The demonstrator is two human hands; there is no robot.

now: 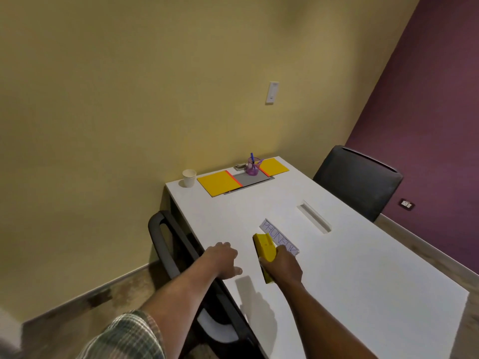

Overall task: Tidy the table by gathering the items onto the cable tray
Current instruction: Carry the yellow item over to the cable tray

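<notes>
Grips yellow box (263, 246) in right hand (283, 266), long axis roughly toward cable tray (252, 179) at table's (363, 268) far edge; rests left hand (224, 260) empty alongside.

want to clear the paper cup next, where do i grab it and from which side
Take the paper cup round its side wall, about midway, coming from the near side of the table. It stands upright and open-mouthed, the room wall is close behind it and a yellow folder lies to its right.
</notes>
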